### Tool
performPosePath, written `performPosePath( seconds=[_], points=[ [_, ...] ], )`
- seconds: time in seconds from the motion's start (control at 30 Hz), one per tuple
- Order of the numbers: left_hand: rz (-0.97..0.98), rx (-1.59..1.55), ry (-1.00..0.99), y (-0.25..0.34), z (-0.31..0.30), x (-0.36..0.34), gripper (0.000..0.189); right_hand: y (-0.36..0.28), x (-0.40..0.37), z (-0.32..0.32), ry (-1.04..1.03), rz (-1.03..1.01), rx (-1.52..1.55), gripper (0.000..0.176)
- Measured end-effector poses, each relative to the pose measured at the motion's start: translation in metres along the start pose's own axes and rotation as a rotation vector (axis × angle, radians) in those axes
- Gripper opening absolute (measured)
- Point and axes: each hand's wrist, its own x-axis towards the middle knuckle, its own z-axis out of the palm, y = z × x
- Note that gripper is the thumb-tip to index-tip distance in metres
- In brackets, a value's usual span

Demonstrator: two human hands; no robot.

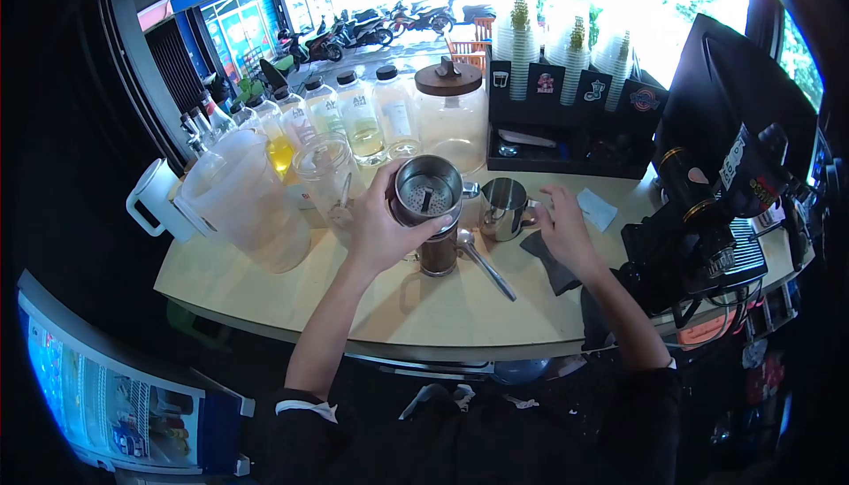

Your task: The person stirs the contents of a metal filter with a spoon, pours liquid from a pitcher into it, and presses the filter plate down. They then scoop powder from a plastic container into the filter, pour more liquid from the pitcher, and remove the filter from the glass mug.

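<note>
A single camera sat on the person's head and looked forward and down over the desk (416, 317). It was close: both forearms (323, 326) came up from the bottom edge, and the left hand (382, 230) and right hand (563, 230) lay near the middle of the frame. The wide lens bent the desk's edge into a curve and darkened the corners. Farther up, the view reached the street (389, 25) past the desk's far side.
</note>
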Motion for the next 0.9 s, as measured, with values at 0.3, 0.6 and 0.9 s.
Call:
performPosePath(
  seconds=[0.3,0.6,0.9],
  points=[
    [0.131,-0.029,0.124,-0.004,0.004,-0.011,0.075,0.035,0.003,0.028,-0.496,0.522,0.734,0.018],
    [0.049,0.095,-0.003,-0.006,-0.005,-0.002,0.074,0.011,0.045,0.004,-0.290,0.370,0.947,0.019],
    [-0.118,-0.129,-0.141,-0.017,-0.006,0.008,0.078,-0.044,0.115,-0.047,-0.272,0.126,0.817,0.020]
  ],
)
